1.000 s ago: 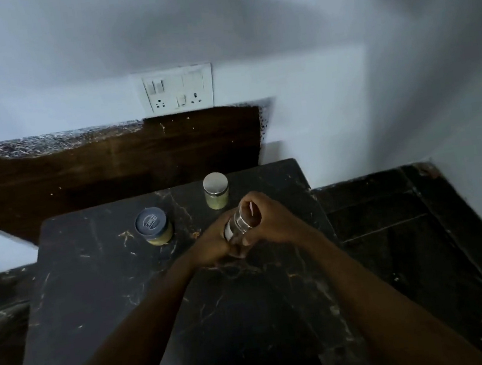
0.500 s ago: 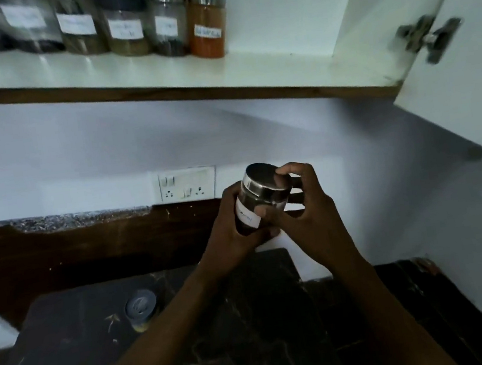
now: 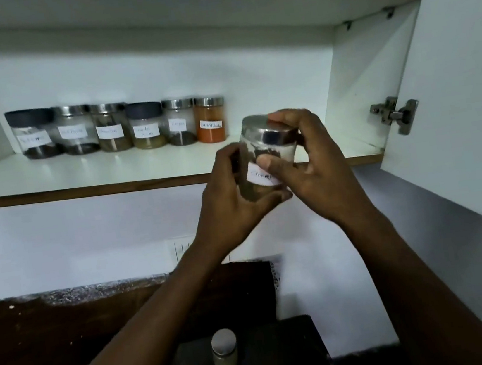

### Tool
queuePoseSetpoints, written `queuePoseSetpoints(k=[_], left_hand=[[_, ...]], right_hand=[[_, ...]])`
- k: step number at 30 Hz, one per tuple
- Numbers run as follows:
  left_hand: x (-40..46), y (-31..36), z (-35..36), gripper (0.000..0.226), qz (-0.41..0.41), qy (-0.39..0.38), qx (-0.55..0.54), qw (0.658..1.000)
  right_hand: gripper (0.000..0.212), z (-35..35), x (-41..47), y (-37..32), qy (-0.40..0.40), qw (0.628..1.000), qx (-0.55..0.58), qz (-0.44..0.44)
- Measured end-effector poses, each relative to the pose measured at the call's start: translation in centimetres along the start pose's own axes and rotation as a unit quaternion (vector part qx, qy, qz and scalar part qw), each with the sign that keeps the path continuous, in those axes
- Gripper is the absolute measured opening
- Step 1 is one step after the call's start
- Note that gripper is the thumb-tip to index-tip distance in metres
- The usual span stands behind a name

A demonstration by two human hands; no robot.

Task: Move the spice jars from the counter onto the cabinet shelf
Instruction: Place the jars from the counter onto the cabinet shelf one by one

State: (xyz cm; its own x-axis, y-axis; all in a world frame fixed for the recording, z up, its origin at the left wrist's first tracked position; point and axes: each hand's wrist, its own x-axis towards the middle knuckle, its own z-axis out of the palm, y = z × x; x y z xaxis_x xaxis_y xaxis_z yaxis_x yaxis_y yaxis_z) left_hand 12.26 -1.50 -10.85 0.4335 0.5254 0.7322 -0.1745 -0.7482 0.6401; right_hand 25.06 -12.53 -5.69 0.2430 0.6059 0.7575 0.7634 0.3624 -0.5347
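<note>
Steel-lidded and made of clear glass, the spice jar (image 3: 267, 160) is sitting in the air between our two hands, level with the front edge of the cabinet shelf (image 3: 85, 172) and tilting a little to the left. We are wrapping our left hand (image 3: 229, 196) around its lower body from the left side, with the thumb coming under the base, while our right hand (image 3: 308, 167) is closing over it from the right, fingers curling across the lid and the thumb pressing on the glass just above the white label. Both hands are gripping this one jar together. We are making out dark contents inside it, though the writing on the label is partly hidden by the thumb and we cannot read it. On the shelf behind, a row of six labelled jars (image 3: 117, 126) is standing side by side against the back wall, the rightmost orange jar (image 3: 210, 120) sitting just left of the jar we are holding. To the right of that row the white shelf is showing bare surface. The cabinet door (image 3: 458, 77) is hanging open on the right, its metal hinge (image 3: 393, 114) showing. Far below, between our forearms, a small jar (image 3: 225, 355) with a pale lid and light contents is standing upright on the dark worktop (image 3: 287, 354).
</note>
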Motion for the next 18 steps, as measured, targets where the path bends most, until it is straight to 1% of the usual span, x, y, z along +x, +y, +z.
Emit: queuePoseSetpoints(k=[3,8,11,15,16,18], left_hand=[[3.9,0.5,-0.1,0.083,-0.025,-0.017,0.051,0.998],[8.2,-1.8,0.1,0.074,-0.078,-0.058,0.112,0.989],[10.7,-3.6,0.1,0.074,-0.098,-0.077,0.161,0.979],[14.3,-5.7,-0.2,0.083,-0.144,-0.125,0.205,0.960],[15.2,-6.2,-0.3,0.078,-0.157,-0.137,0.208,0.956],[16.7,-7.1,-0.3,0.055,-0.178,-0.143,0.217,0.949]], right_hand=[[0.056,0.1,3.5,0.8,0.011,0.998,-0.064,-0.015],[0.054,1.3,7.2,4.3,-0.002,0.998,-0.060,-0.002],[0.051,2.2,9.3,6.4,-0.022,0.997,-0.075,-0.007],[0.050,3.0,11.9,9.1,-0.018,0.994,-0.108,-0.022],[0.049,3.1,12.6,9.7,-0.015,0.993,-0.115,-0.021],[0.048,3.6,13.8,10.6,-0.010,0.991,-0.129,-0.017]])
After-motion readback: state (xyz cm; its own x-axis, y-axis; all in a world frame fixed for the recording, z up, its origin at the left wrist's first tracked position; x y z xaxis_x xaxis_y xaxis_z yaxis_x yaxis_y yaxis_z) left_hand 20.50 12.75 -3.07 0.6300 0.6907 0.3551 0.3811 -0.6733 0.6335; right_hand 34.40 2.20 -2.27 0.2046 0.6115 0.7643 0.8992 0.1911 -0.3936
